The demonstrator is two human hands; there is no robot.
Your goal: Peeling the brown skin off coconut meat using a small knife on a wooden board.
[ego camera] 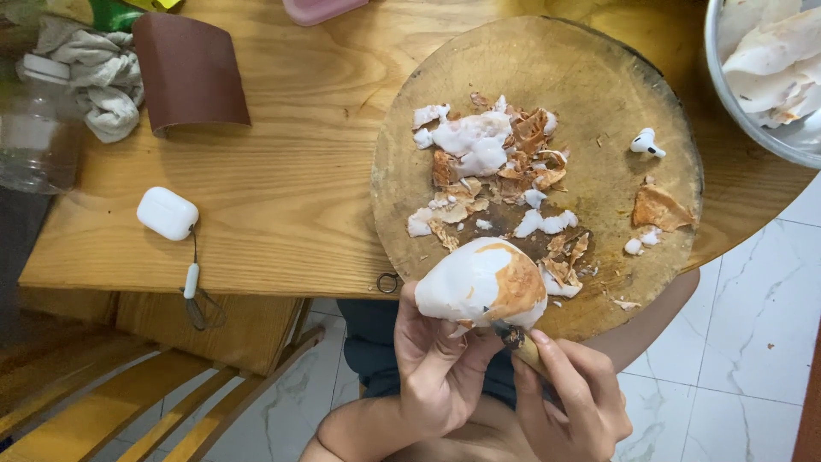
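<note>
**A:** Going left from the round wooden board: an earbud case sits well left of it on the table, and a loose earbud lies on the board's right part, near the peel scraps. Risk?

**B:** Mostly fingers, I reckon. The left hand curls snugly around the peeled coconut, just off the board's near edge. The right hand is closed on a small knife, its tip touching the coconut. If the wet flesh slips, the blade could jump toward the left thumb.

**A:** And the metal bowl right of the board?

**B:** Fine. That earbud could catch scraps, though.
</note>
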